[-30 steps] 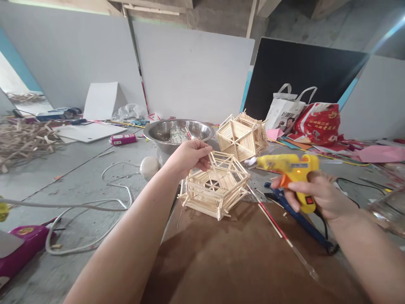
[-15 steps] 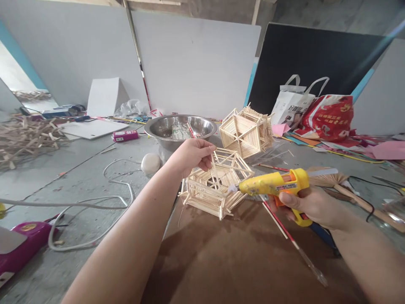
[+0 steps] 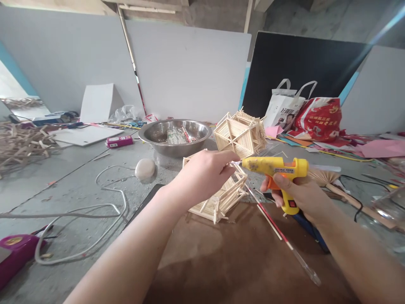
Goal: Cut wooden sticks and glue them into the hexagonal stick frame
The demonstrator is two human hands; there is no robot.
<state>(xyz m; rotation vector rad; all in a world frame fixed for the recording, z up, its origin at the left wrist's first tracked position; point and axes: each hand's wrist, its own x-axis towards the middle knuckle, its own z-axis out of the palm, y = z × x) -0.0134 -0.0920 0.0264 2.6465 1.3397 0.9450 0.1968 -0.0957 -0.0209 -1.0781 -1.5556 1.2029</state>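
A yellow hot glue gun [image 3: 272, 166] is gripped in my right hand [image 3: 297, 192], its nozzle pointing left. My left hand [image 3: 209, 173] reaches over a hexagonal frame of thin wooden sticks [image 3: 218, 202], thumb and forefinger pinched beside the nozzle tip. Whatever sits in that pinch is hidden by the fingers. A whitish blob shows at the tip. Part of the stick frame lies behind my left hand; it rests at the edge of a brown board [image 3: 202, 261]. Just behind stands a second hexagonal stick lantern shape [image 3: 240, 135] with filled sides.
A steel bowl [image 3: 158, 141] holding packets is behind my left hand. A white cable [image 3: 118, 207] loops over the floor near a round white object [image 3: 144, 169]. On the board lies a red-and-clear rod [image 3: 291, 245]. Bags [image 3: 319, 120] and coloured paper [image 3: 379, 147] are at the right back.
My left hand has moved right from inside the stick frame to the nozzle; the stick that showed in its fingers is out of sight. The glue gun is slightly higher and more level.
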